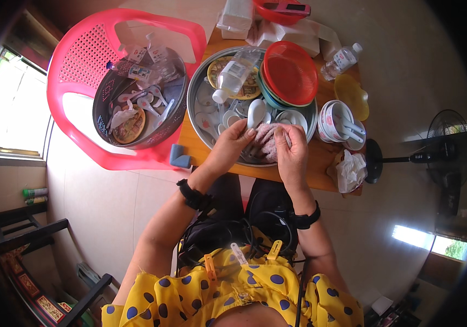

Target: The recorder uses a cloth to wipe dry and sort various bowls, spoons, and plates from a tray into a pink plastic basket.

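Note:
My left hand grips a white soup spoon, its bowl pointing away from me. In my right hand is a bunched pinkish cloth, held close beside the spoon. Both hands are over the near side of a large round metal basin. Inside the basin lie white bowls and spoons, a yellow patterned plate and a clear plastic bottle. A stack of colored plastic baskets, a red one on top, rests at its right. My hands hide part of what lies beneath them.
Left of the wooden table, a pink plastic chair holds a dark tub with spoons and bottles. Stacked bowls, a water bottle and a crumpled plastic bag are on the right. A standing fan is farther right.

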Motion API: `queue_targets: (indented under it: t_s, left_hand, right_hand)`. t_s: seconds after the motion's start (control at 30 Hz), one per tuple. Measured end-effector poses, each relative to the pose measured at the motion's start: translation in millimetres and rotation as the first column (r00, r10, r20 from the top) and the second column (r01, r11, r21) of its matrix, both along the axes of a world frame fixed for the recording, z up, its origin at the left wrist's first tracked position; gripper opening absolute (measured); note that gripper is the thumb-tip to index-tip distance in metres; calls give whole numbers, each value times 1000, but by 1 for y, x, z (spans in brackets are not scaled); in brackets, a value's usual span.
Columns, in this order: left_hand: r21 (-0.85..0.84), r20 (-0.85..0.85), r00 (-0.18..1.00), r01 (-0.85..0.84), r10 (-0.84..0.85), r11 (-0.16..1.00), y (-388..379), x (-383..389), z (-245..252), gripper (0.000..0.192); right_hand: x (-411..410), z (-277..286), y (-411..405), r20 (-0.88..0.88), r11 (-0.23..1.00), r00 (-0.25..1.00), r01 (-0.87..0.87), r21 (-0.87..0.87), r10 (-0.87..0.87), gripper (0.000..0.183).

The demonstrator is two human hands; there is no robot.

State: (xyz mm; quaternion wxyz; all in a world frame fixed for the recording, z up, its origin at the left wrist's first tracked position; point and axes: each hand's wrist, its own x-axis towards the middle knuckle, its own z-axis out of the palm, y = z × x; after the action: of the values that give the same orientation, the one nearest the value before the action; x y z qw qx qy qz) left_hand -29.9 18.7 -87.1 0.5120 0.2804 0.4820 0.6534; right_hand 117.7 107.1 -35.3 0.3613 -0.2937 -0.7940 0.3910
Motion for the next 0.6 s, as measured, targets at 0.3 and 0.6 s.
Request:
queue_targets:
  t_s: [0.3,0.6]
  left_hand:
    - [-110,-162,976,126,-143,986,-6,3,15,23]
    - [-25,-253,956,146,-148,989,-9,2,14,34]
  right_hand:
    - [-17,-1,-5,67,926,995,-97,365,78,29]
    - [-13,-8,35,49,924,975,190,333,-218,12]
